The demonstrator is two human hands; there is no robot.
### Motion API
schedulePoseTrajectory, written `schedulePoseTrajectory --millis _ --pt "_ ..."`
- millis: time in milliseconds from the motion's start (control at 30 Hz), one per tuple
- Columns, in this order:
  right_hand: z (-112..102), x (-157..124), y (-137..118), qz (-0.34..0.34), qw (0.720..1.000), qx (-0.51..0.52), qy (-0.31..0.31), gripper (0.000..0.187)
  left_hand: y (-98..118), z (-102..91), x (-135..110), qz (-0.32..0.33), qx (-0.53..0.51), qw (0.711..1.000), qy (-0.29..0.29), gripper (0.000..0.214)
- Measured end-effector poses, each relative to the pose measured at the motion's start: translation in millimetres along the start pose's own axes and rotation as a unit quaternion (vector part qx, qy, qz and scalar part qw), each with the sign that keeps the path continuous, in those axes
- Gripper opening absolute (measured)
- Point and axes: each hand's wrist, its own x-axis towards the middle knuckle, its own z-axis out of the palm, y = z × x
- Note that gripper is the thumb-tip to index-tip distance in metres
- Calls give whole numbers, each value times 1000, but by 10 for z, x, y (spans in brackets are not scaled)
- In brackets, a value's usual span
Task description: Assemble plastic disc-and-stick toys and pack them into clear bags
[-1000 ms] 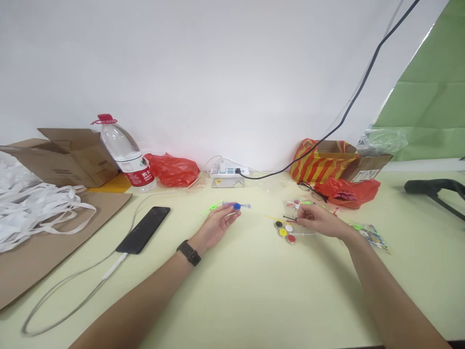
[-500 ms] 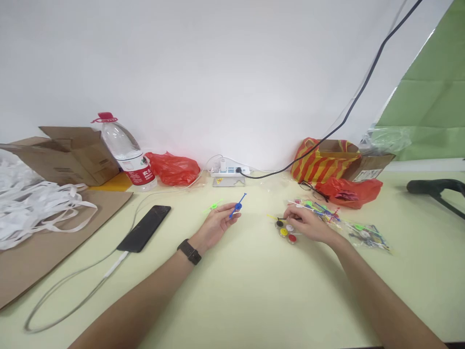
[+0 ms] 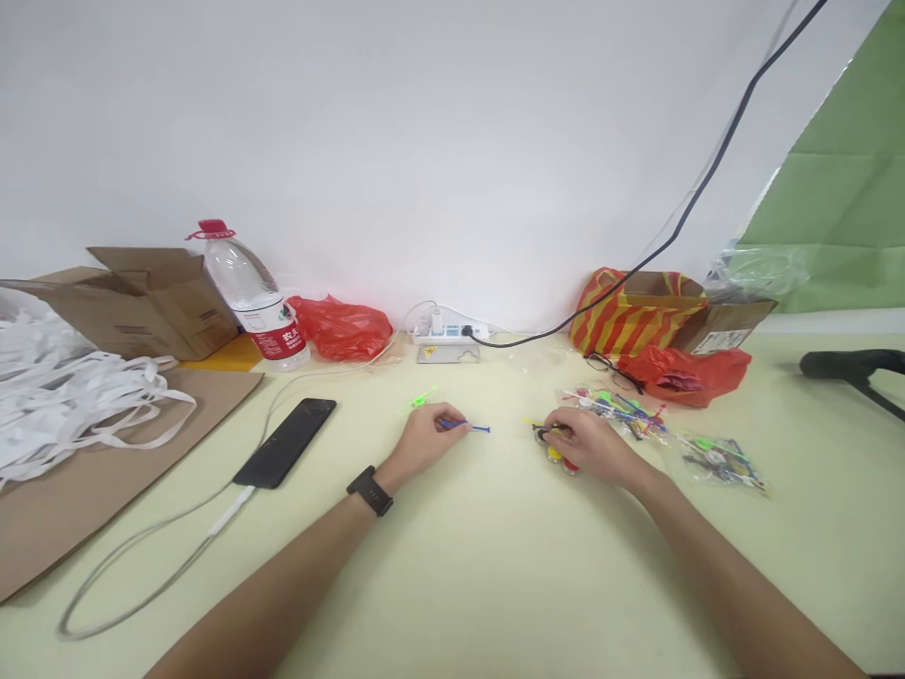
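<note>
My left hand (image 3: 424,436), with a black watch (image 3: 369,490) on its wrist, is closed on a small blue plastic pin (image 3: 472,427) whose thin stem sticks out to the right just above the table. My right hand (image 3: 588,445) lies curled over a cluster of small coloured discs (image 3: 553,451) on the table, fingers pinched at a black one; what it grips is partly hidden. A green pin (image 3: 419,400) lies on the table just beyond my left hand. Heaps of more coloured pins (image 3: 617,407) in clear bags lie right of my right hand.
A black phone (image 3: 283,441) with a white cable lies to the left. Beyond it are cardboard (image 3: 85,462), white straps (image 3: 63,396), a box (image 3: 141,297), a water bottle (image 3: 258,302) and a red bag (image 3: 341,328). A power strip (image 3: 449,332), glasses (image 3: 606,368), striped and red bags stand at the back.
My left hand has turned palm down and lowered the blue pin from pointing up to lying level. My right hand has slid left over the coloured discs and closed on them.
</note>
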Motion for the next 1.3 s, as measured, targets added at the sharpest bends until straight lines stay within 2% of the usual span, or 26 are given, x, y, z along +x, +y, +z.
schedulePoseTrajectory --millis 133,233,300,400,467,533,667,833,933,1100,1300 --pt "-26 -2 -27 -15 1000 -8 26 11 -36 7 -24 105 148 980 77 15" --pt "-18 -11 -108 -18 999 4 45 11 51 27 -81 175 194 958 120 16" --pt "28 -33 -219 -23 998 34 41 12 143 51 -144 219 168 958 79 16" --pt "162 -83 -441 -53 993 105 -6 12 254 94 -245 256 112 958 -62 16" --pt "270 -106 -572 -70 987 137 -37 12 285 114 -289 257 109 952 -128 14" --pt "364 -110 -650 -71 984 154 -54 13 288 119 -303 250 120 949 -151 12" --pt "457 -87 -649 -48 978 192 -65 15 274 103 -287 236 131 950 -157 13" --pt "423 -85 -603 -50 971 222 -74 18 272 100 -271 222 123 953 -166 16" --pt "405 -79 -598 -47 971 223 -75 19 255 110 -261 210 104 958 -164 17" --pt "419 -63 -591 -37 974 209 -84 18 261 113 -248 159 95 964 -193 22" --pt "425 -54 -583 -32 973 213 -84 17 336 109 -243 139 108 965 -194 21"
